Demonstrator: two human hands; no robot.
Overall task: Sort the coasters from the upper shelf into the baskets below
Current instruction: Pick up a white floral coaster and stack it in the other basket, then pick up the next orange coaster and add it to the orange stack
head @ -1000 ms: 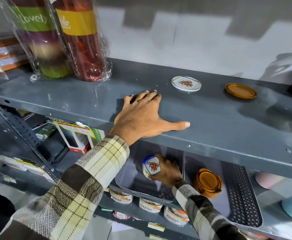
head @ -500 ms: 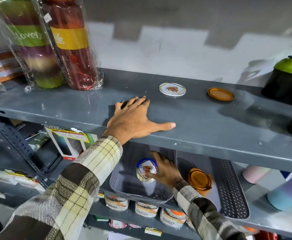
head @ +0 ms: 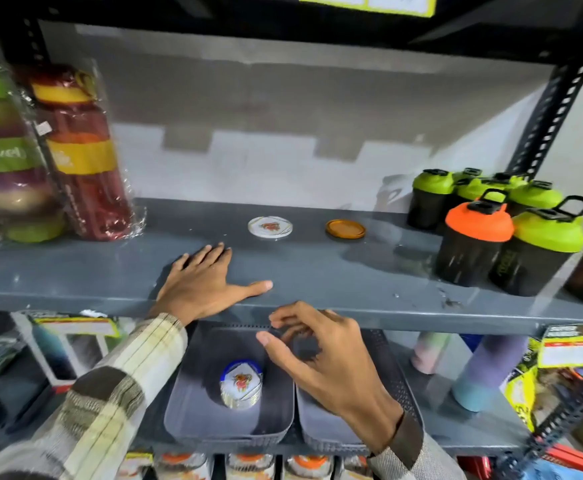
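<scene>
Two coasters lie on the grey upper shelf [head: 317, 271]: a white one with a red print [head: 270, 227] and an orange one [head: 345, 229] to its right. My left hand [head: 203, 284] rests flat on the shelf's front edge, fingers spread, holding nothing. My right hand [head: 321, 358] hovers in front of the shelf edge, above the baskets, fingers curled apart and empty. Below, the left grey basket [head: 193, 410] holds a stack of white printed coasters [head: 241, 384]. The right grey basket [head: 321, 431] is mostly hidden behind my right hand.
Wrapped red and green bottles [head: 82, 157] stand at the shelf's left end. Black shakers with green and orange lids [head: 477, 237] crowd the right end. Pastel bottles [head: 480, 372] stand right of the baskets, boxes [head: 71, 344] to the left, and tins [head: 248, 465] sit below.
My right hand let go of the white coaster stack in the left basket and rose out, empty, to the shelf edge. The view tilted up. My left hand stayed put.
</scene>
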